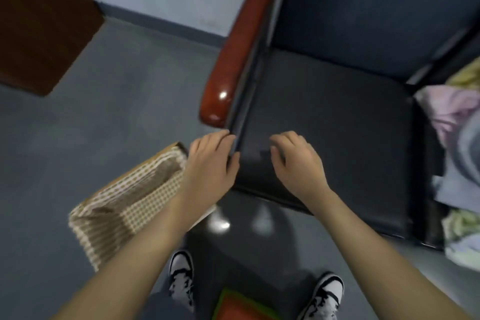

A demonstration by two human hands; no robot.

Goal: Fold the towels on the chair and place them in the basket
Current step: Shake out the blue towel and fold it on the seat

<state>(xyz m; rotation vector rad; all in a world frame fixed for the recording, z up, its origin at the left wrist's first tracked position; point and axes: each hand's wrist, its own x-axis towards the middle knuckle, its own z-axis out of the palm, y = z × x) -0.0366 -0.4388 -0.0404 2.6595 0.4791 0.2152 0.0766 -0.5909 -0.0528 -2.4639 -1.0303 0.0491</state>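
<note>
Both hands reach forward over the front left part of a dark chair [324, 125]. The left hand [210, 161] hangs at the seat's left edge with fingers loosely bent, holding nothing. The right hand [296, 161] hovers above the seat cushion, fingers curled downward and also empty. The towels [452, 117] lie in a crumpled heap at the right edge of view, on the next seat over, pink and grey on top with pale yellow below; they are unfolded and well apart from both hands. The basket [124, 205], lined with dotted cloth, stands on the floor to the left of the chair, just beside the left forearm. A glossy red-brown armrest [233, 60] runs along the chair's left side. Two black and white shoes [181, 278] show below
</note>
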